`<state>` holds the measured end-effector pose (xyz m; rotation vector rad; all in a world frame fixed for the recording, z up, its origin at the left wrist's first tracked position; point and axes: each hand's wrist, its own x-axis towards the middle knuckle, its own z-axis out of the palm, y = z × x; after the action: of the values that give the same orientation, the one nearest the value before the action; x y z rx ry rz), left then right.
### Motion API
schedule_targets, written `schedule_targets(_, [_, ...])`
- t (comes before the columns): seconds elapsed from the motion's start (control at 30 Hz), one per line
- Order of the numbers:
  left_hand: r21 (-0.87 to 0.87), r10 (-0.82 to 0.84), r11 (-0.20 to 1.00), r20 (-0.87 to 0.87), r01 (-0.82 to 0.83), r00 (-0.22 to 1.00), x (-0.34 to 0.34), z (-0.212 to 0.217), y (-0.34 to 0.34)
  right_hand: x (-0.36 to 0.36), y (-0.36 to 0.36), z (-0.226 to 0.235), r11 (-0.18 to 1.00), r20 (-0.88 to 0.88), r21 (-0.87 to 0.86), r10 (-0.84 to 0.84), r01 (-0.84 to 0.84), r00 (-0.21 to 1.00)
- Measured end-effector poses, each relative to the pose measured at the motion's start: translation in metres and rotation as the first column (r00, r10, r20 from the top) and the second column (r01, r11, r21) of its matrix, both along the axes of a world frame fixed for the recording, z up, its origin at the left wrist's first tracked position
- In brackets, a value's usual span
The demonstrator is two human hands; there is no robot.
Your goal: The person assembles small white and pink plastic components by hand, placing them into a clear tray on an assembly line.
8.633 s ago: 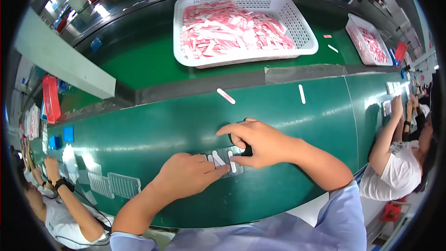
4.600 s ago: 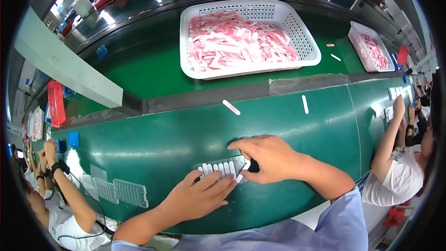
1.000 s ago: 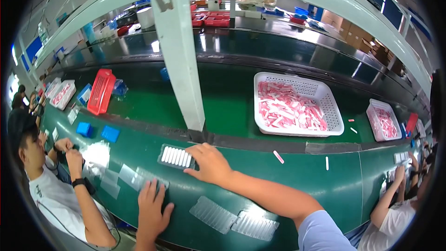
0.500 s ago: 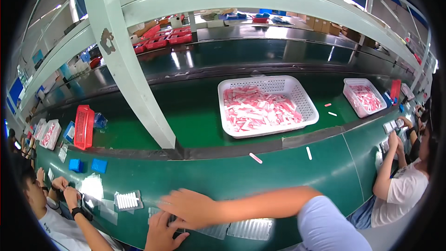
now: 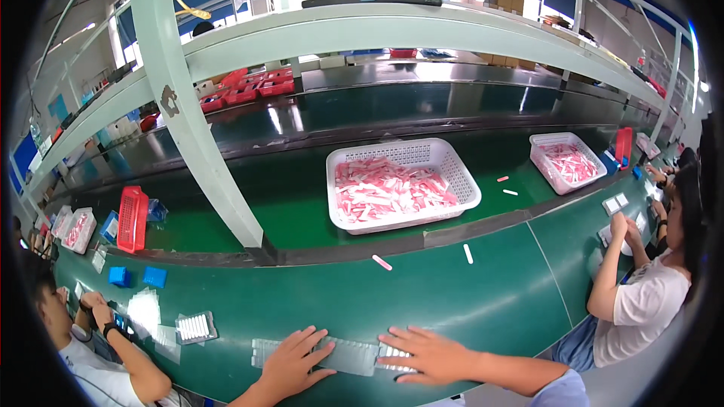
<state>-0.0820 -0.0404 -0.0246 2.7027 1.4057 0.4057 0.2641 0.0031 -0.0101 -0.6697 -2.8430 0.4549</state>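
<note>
My left hand (image 5: 294, 366) lies open, fingers spread, over a row of clear ribbed plastic trays at the near edge of the bench. One clear tray (image 5: 353, 357) shows between my two hands, and part of another tray (image 5: 263, 350) sticks out left of my left hand. To the right, my right hand (image 5: 430, 356) is spread flat over a tray (image 5: 392, 353) with bright white strips or ribs, which my fingers partly cover. Neither hand grips anything. Farther left stands a clear tray (image 5: 196, 327) holding several white sticks.
Beyond a dark ledge, a white basket (image 5: 445, 218) holds many pink-and-white sticks. A pink stick (image 5: 382, 262) and a white stick (image 5: 468, 254) lie on the green bench. A pale post (image 5: 204, 136) rises at left. Co-workers sit at left (image 5: 98, 362) and right (image 5: 641, 286).
My right hand has swung from across my left hand over to the right, and the hands are now apart. The view has tilted up and shifted a little right.
</note>
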Motion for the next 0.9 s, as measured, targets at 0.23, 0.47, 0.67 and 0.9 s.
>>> schedule_targets(0.23, [0.029,0.066,0.997,0.248,-0.075,0.967,0.056,0.003,0.033,0.036,0.055,-0.007,1.0,-0.036,-0.014,-0.005,0.005,0.999])
schedule_targets(0.47, [0.032,0.083,0.995,0.234,-0.093,0.969,0.068,0.005,0.049,0.023,0.044,0.0,0.953,-0.127,0.182,-0.222,0.243,0.967])
schedule_targets(0.67, [-0.122,0.121,0.988,0.261,-0.091,0.958,0.077,0.02,0.046,0.022,0.048,0.0,0.946,-0.08,0.245,-0.197,0.211,0.977])
schedule_targets(0.9, [-0.108,0.11,0.991,0.328,-0.078,0.938,0.065,0.015,0.056,0.012,0.044,0.003,0.958,-0.065,0.042,-0.28,0.283,0.958])
